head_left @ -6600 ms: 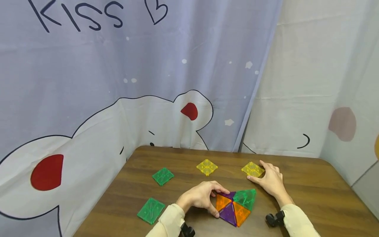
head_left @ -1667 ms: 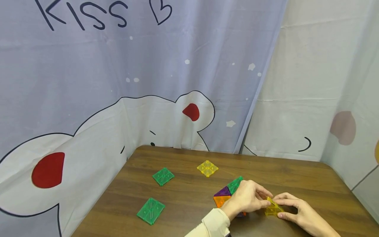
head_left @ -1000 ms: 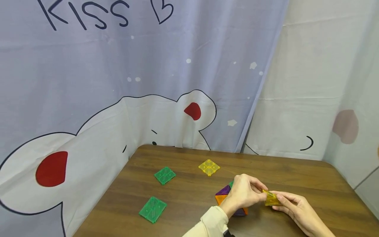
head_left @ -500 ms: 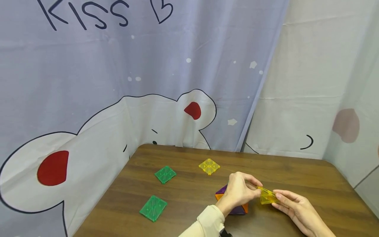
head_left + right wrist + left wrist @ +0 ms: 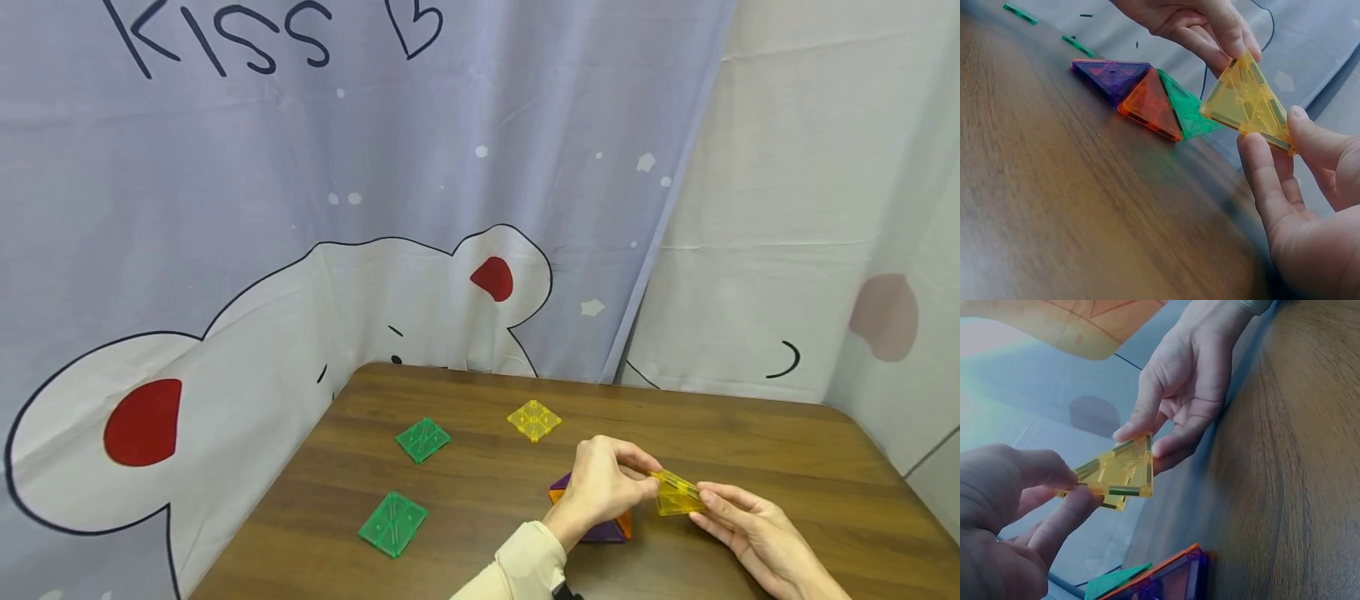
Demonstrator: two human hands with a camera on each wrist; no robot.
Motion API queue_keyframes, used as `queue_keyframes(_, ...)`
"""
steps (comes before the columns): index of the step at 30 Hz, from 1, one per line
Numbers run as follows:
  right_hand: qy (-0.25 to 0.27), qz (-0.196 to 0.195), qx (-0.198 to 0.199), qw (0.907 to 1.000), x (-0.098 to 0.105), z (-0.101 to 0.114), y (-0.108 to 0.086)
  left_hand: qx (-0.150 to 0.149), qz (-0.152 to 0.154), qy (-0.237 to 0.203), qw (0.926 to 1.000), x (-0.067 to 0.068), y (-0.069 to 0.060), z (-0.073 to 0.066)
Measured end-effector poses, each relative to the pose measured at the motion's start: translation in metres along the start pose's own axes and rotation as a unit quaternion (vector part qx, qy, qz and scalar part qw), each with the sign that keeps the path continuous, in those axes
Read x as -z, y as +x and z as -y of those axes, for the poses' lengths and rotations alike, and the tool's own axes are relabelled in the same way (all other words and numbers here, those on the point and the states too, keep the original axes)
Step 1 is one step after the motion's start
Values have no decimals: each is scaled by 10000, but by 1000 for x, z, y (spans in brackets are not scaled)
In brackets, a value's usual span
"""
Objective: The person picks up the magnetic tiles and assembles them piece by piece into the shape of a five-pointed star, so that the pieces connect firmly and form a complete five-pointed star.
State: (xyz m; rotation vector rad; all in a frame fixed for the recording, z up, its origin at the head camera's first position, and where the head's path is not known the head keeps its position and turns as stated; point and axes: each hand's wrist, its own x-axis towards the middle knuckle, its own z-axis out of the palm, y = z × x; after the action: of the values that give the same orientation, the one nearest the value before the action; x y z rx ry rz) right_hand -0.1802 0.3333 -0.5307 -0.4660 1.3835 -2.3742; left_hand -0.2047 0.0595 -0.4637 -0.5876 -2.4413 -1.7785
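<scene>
Yellow triangular magnetic tiles (image 5: 678, 497), joined along an edge and folded to an angle, are held up off the table between both hands. My left hand (image 5: 603, 483) pinches one corner between thumb and fingers. At the opposite end, my right hand (image 5: 757, 533) grips them, thumb on one side and fingers on the other, as the right wrist view of the yellow tiles (image 5: 1247, 100) shows. Just below and behind the left hand lies a flat cluster of purple, orange and green triangular tiles (image 5: 604, 533), partly covered by that hand in the head view.
Toward the back of the wooden table (image 5: 480, 492) lies a flat yellow diamond of tiles (image 5: 534, 421). Two green tile diamonds are on the left, the farther green diamond (image 5: 423, 440) and the nearer green diamond (image 5: 393, 524). A printed curtain (image 5: 420, 308) hangs behind the table.
The right hand brought the back-right yellow tiles forward. The left hand moved off the coloured cluster's left side to take hold of them too. They were lifted and folded; lately both hands barely move.
</scene>
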Motion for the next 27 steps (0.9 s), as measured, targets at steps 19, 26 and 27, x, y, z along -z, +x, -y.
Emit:
queue_keyframes(19,-604,-284,257,9974,-6,-3,3,851,-594,-1050,9890,4,0,-3)
queue_keyframes(26,-241,378,156,9989,0,-3,2,-109,170,-499,9985,36,3,13)
queue_keyframes(27,-232,397,118,9989,1,-3,2,-254,246,-355,9987,45,3,17)
